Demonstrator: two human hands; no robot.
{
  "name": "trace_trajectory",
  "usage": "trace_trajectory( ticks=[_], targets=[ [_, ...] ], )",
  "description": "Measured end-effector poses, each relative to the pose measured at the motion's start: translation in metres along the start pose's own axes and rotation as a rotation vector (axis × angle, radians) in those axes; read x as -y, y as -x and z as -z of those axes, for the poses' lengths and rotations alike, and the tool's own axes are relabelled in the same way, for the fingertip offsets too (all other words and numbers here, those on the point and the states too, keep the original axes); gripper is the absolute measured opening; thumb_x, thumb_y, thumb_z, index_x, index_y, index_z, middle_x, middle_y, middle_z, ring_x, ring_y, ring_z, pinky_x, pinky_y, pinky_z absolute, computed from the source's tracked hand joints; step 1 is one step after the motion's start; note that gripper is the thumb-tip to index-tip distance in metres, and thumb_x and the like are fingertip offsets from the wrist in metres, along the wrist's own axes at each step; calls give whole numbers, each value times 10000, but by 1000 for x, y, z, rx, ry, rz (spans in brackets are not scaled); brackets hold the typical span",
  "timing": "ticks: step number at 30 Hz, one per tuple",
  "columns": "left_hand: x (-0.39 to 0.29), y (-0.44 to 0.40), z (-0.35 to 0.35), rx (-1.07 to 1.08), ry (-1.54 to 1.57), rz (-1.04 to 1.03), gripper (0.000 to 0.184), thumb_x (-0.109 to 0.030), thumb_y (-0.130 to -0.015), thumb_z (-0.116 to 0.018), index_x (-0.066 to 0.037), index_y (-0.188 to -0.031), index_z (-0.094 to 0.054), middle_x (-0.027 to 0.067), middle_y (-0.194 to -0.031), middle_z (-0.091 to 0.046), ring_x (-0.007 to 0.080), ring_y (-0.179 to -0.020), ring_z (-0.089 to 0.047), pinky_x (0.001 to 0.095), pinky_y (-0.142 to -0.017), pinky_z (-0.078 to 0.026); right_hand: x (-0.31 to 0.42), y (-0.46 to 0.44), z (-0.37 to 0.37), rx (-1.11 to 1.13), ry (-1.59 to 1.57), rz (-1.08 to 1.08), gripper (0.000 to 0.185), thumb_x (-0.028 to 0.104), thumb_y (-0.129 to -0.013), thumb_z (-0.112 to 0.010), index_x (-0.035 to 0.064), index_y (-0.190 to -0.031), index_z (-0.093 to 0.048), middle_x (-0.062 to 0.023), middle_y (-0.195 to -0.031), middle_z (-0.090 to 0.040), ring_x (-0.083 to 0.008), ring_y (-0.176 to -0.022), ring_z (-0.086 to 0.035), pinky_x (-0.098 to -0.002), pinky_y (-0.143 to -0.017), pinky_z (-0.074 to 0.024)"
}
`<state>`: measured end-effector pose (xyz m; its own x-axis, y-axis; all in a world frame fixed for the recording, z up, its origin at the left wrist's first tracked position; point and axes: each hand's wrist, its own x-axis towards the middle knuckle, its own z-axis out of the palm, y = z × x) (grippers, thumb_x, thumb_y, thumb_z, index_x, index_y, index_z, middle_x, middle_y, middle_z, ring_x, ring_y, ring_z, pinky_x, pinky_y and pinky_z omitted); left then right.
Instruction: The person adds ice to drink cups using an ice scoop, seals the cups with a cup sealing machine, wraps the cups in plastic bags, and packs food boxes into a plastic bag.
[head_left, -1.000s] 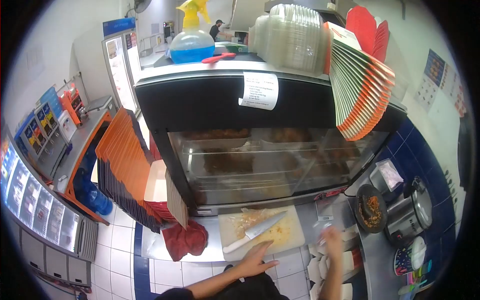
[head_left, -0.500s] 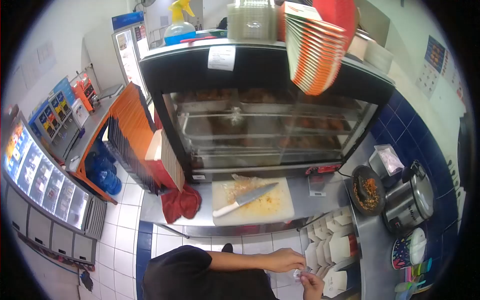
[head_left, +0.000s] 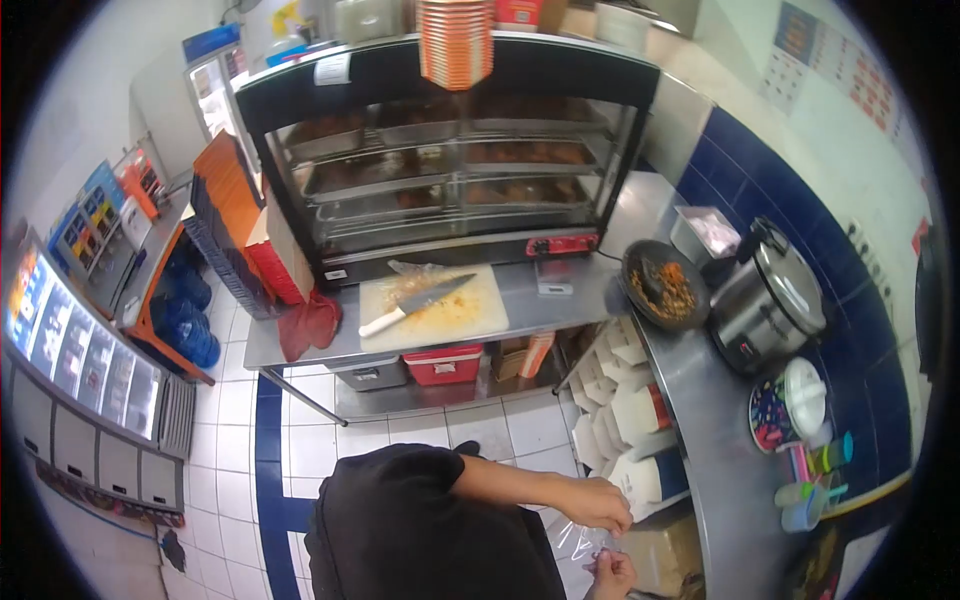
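Note:
My left hand (head_left: pixel 600 505) reaches across from the left, its fingers pinched together at the upper edge of a thin, clear piece of plastic (head_left: pixel 582 541). Just below it, my right hand (head_left: pixel 612 575) grips the lower part of the same plastic. The film hangs crumpled between the two hands; whether it is a bag or a glove I cannot make out. Both hands are low in the head view, beside the shelf of white folded cartons (head_left: pixel 634 478) under the right-hand counter.
A knife (head_left: pixel 418 305) lies on a white cutting board (head_left: pixel 480 318) before the glass food warmer (head_left: pixel 455 235). On the right counter (head_left: pixel 690 400) stand a dark pan of food (head_left: pixel 665 285), a rice cooker (head_left: pixel 770 305) and a patterned tub (head_left: pixel 775 415). A red cloth (head_left: pixel 309 327) hangs over the left edge.
The view has shifted, so the warmer and counters sit higher and further left. My hands stay close together, and more of the clear plastic now shows between them.

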<state>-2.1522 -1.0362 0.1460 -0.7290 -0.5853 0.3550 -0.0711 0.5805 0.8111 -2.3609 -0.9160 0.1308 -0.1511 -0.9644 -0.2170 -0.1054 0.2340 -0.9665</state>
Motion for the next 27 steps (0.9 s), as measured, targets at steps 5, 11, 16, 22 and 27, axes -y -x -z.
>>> trace_trajectory(
  ticks=[5, 11, 16, 22, 27],
  targets=[
    [-7, -31, -29, 195, 41, -67, 175, -217, -895, -668, -43, -889, -659, 124, -845, -687, 337, -835, -660, 455, -692, -479, -34, 10, 17, -37, -28, 91, 128, 44, -921, -691, -30, -1003, -626, -124, -914, -644, -176, -821, -618, -308, -743, -553],
    [-9, -22, -27, 208, 27, -6, 193, -233, -920, -653, -41, -902, -652, 131, -820, -647, 346, -832, -636, 452, -695, -477, -16, 14, -5, -183, -238, -2, 195, 49, -946, -652, -27, -1119, -603, -158, -984, -666, -223, -879, -658, -321, -728, -561],
    [-5, -5, -8, 110, 35, 26, 201, -239, -936, -644, -39, -918, -649, 133, -851, -647, 343, -850, -637, 447, -702, -481, 11, 6, -17, -90, -160, -92, 190, 96, -961, -652, -25, -1104, -620, -117, -967, -655, -221, -915, -639, -345, -780, -541],
    [-4, 36, 29, -227, -252, 25, 211, -254, -939, -644, -50, -991, -623, 130, -847, -633, 339, -860, -636, 447, -725, -477, -30, -35, -33, 164, -90, -93, 211, 126, -959, -674, -27, -1100, -637, -83, -942, -631, -193, -845, -609, -349, -775, -529],
    [-9, 94, 56, -696, -505, 207, 252, -291, -967, -626, -47, -1017, -584, 128, -780, -606, 330, -782, -633, 432, -691, -482, -28, -82, -130, 183, -277, 101, 175, 159, -943, -711, 22, -875, -626, -22, -711, -616, -98, -621, -558, -232, -629, -471]
  ],
)
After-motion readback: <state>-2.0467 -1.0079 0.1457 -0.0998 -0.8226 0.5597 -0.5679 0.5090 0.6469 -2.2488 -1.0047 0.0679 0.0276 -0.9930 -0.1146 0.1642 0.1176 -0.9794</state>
